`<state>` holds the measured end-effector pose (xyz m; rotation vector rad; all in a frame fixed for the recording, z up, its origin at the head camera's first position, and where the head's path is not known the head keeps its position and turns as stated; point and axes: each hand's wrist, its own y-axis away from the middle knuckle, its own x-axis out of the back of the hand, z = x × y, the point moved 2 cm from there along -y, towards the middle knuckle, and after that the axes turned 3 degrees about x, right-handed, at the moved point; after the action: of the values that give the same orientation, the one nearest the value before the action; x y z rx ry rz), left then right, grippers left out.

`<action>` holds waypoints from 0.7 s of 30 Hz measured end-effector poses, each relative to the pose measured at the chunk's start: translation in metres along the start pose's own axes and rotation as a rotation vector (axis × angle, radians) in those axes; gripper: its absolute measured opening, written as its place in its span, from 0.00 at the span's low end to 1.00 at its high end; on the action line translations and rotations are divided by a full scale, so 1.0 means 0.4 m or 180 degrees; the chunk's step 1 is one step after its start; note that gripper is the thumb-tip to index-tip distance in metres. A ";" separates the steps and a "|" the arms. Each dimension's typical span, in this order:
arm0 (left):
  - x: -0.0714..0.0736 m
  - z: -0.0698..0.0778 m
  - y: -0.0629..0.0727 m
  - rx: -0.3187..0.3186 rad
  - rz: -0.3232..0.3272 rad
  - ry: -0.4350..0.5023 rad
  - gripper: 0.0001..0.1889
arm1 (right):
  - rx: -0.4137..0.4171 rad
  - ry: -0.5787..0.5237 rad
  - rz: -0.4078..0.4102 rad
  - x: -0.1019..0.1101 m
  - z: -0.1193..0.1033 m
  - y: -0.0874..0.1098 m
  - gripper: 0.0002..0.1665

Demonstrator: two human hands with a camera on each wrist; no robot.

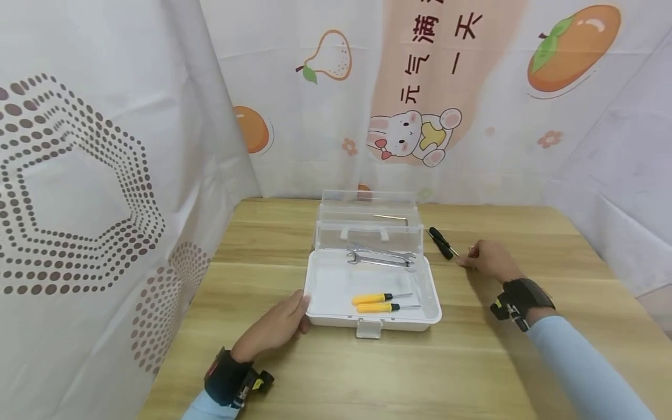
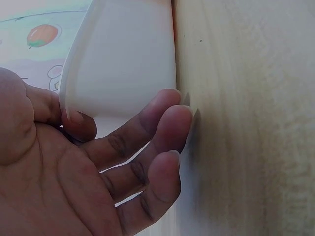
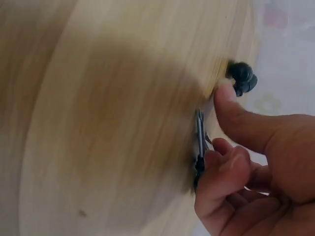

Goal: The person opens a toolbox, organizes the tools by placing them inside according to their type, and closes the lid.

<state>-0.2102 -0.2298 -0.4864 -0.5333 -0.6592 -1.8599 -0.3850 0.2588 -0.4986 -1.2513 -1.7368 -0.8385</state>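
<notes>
A white toolbox [image 1: 331, 283] with its clear lid raised stands on the table. My left hand [image 1: 280, 321] holds its front left corner, the thumb hooked over the rim [image 2: 74, 59] and the fingers bent along the outer wall. Inside the box lie two yellow-handled screwdrivers [image 1: 371, 298] and metal wrenches [image 1: 380, 260]. To the box's right, black-handled screwdrivers [image 1: 440, 237] lie on the table. My right hand [image 1: 492, 261] is beside their near end, thumb spread away from the bent fingers. A slim metal tool [image 3: 200, 135] with a dark end lies by those fingertips, partly hidden.
An L-shaped hex key [image 1: 391, 217] shows in the raised clear tray [image 1: 367, 236] behind the box. A clear latch [image 1: 369, 329] hangs at the front of the box. Printed cloth [image 1: 315, 134] stands behind and beside the wooden table [image 1: 262, 245].
</notes>
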 end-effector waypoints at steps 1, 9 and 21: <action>0.001 -0.003 0.002 0.0023 0.0018 0.0007 0.25 | 0.0012 0.0020 -0.0011 0.000 0.000 -0.006 0.20; 0.002 -0.007 0.002 -0.0040 0.0010 0.0059 0.23 | -0.0114 -0.0222 -0.0185 0.008 0.042 -0.007 0.28; 0.001 -0.012 -0.004 -0.0003 -0.0047 0.0074 0.25 | -0.0485 -0.0543 -0.0270 0.012 0.060 0.016 0.18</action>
<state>-0.2122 -0.2328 -0.4900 -0.5080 -0.6482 -1.8776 -0.3855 0.2833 -0.5048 -1.3921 -1.9019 -0.9517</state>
